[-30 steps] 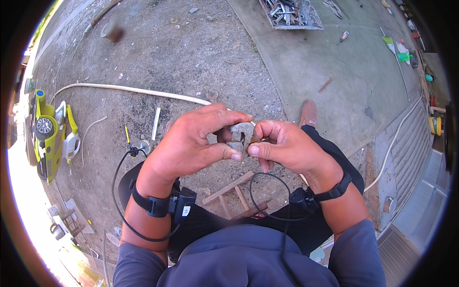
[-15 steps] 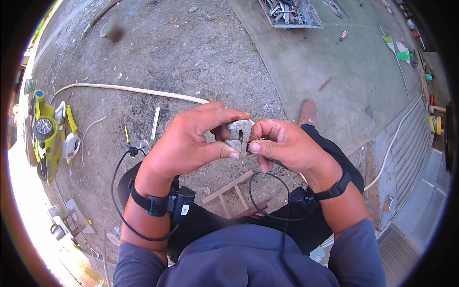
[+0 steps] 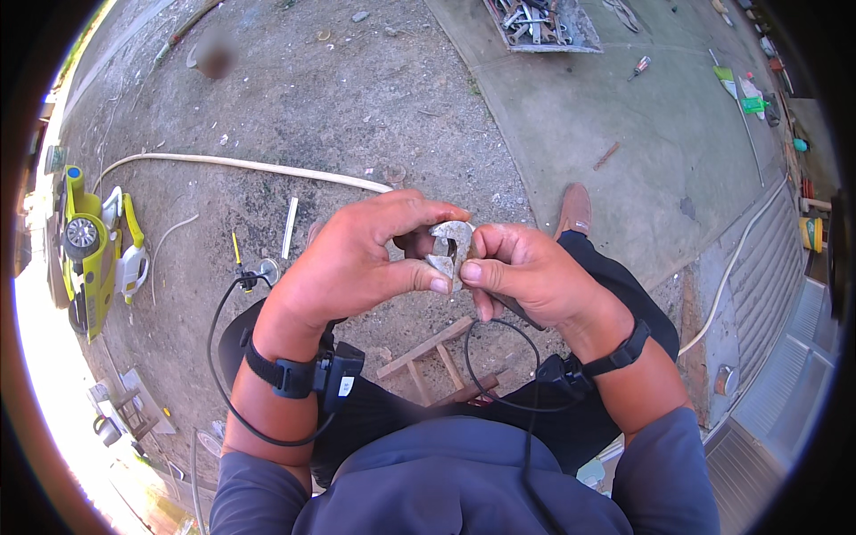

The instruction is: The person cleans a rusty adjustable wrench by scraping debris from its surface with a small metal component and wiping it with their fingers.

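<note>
Between both hands, above my lap, is a pale grey, worn metal piece shaped like a C, with an opening facing left. My left hand is closed on its left side, fingers curled over the top and thumb pressing low. My right hand pinches its right edge between thumb and bent forefinger. The other right fingers curl below, and a dark strip shows under that palm, too shaded to name. Fingers hide much of the piece's back and right edge.
A metal tray of wrenches lies far off, a screwdriver nearby. A pale hose crosses the dirt. Left lies a yellow-green toy car. A wooden frame sits between my legs. Black cables hang from both wrist devices.
The metal piece has turned slightly. My right thumb and forefinger have closed in on its right edge, covering the dark rough part seen there before. The left hand has barely shifted.
</note>
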`<state>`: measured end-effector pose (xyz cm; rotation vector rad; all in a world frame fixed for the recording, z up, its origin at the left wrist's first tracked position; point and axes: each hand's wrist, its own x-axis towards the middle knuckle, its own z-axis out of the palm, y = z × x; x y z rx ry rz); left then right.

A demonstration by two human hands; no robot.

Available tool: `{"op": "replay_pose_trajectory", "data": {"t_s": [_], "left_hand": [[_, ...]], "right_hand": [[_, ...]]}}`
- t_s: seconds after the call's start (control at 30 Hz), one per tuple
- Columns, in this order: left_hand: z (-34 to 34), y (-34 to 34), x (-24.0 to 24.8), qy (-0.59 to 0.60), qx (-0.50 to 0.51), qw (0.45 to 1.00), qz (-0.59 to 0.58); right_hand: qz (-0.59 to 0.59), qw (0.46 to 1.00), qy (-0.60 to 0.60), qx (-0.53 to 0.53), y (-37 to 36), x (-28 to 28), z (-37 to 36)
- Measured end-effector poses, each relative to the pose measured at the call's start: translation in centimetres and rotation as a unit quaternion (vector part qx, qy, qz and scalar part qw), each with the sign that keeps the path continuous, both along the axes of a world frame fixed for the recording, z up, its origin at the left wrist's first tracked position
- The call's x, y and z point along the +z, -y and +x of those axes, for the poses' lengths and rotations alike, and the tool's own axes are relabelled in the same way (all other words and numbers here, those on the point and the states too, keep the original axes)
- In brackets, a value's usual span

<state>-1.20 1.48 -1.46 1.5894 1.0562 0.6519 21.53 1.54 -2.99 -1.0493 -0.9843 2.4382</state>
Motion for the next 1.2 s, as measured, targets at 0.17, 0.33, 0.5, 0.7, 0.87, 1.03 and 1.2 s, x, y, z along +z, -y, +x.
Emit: {"op": "replay_pose_trajectory", "data": {"t_s": [0.17,0.33,0.5,0.7,0.87,1.03,1.2], "left_hand": [[-0.1,-0.1,-0.3,0.006,0.009,1.0,-0.026],[-0.1,-0.1,-0.3,0.02,0.018,0.997,-0.068],[0.1,0.0,-0.7,0.03,0.017,0.997,-0.074],[0.1,0.0,-0.8,0.051,0.028,0.991,-0.123],[0.0,-0.2,-0.5,0.075,0.017,0.988,-0.137],[-0.1,-0.1,-0.8,0.072,0.005,0.989,-0.126],[-0.3,-0.1,-1.0,0.072,0.008,0.991,-0.112]], "right_hand": [[-0.058,0.997,-0.037,-0.018,0.0,-0.3,0.1],[-0.102,0.994,-0.041,-0.02,-0.4,0.7,0.3],[-0.106,0.992,-0.064,-0.012,0.0,-0.6,0.4],[-0.153,0.986,-0.062,-0.031,-0.4,0.7,0.1],[-0.118,0.99,-0.072,-0.009,-0.4,0.0,0.5],[-0.124,0.991,-0.053,-0.012,0.0,-0.3,0.3],[-0.126,0.99,-0.06,-0.021,-0.4,0.8,0.1]]}}
